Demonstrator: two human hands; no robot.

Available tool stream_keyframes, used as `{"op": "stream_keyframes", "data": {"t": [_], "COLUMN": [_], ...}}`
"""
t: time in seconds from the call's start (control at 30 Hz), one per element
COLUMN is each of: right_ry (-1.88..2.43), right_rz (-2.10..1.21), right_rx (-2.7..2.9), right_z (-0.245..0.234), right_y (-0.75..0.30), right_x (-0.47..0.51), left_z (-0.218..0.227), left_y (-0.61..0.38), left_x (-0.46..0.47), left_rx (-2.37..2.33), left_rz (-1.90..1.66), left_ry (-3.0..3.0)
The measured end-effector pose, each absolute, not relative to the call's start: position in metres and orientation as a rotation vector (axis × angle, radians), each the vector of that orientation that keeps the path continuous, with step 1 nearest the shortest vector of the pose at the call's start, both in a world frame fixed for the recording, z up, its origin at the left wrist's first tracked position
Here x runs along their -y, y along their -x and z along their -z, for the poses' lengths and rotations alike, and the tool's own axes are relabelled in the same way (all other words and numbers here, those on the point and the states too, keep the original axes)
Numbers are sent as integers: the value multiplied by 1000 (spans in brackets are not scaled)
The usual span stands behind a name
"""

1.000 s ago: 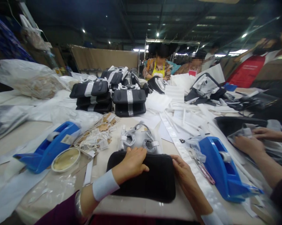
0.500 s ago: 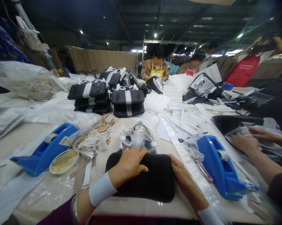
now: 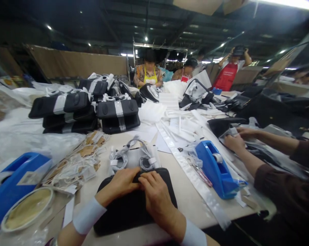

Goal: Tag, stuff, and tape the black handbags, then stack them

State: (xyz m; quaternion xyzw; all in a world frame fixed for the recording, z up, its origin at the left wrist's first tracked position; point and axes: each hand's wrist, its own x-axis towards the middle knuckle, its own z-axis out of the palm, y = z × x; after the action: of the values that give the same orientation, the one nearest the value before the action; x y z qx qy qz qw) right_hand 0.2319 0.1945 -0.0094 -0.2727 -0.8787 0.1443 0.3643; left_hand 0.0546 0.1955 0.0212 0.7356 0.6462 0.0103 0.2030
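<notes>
While the hall (image 3: 105, 34) ran back dark under small roof lights (image 3: 146, 38), the counter (image 3: 190, 205) was crowded: stacked black cases (image 3: 67, 106) back left, white sheets (image 3: 153, 111) mid, a co-worker's dark sleeve (image 3: 277, 181) far right. Beige surface showed as a narrow band left of the near black case (image 3: 128, 208) and a wider patch on its right, out to a plastic strip (image 3: 185, 171). Front edge ran close below the case, then past the strip's near end. Case lay flat there. Blue tape dispenser (image 3: 208, 171) stood right of the strip; second dispenser (image 3: 18, 164) cropped at left. Left hand (image 3: 125, 179) and right hand (image 3: 156, 194) met at the case's far edge, fingers bent, close together; couldn't tell if either pinched anything. Wrapped loops (image 3: 123, 160) sat just behind.
</notes>
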Motion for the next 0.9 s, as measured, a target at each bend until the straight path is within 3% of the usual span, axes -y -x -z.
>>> {"op": "stream_keyframes", "data": {"t": [0.27,0.4,0.63,0.73,0.9], "right_ry": [820,829,849,791,431], "right_rz": [-172,-112,-219,-538,-1655], "right_rx": [2377,2423,2443,2356,1897], "right_z": [25,18,11,-12,-86], "right_y": [-222,-221,-220,-231,-288], "right_x": [-184,-185,-189,-192,-174], "left_z": [-37,-54,-22,-9,-1], "left_y": [-52,-50,-54,-52,-50], "left_x": [-188,-234,-306,-306,-309], "left_rx": [-1707,-2081,-2263,-2299,-2332], "left_rz": [-249,-488,-231,-207,-181], "left_ry": [-2032,-1956,-1929,-1949,-1959]}}
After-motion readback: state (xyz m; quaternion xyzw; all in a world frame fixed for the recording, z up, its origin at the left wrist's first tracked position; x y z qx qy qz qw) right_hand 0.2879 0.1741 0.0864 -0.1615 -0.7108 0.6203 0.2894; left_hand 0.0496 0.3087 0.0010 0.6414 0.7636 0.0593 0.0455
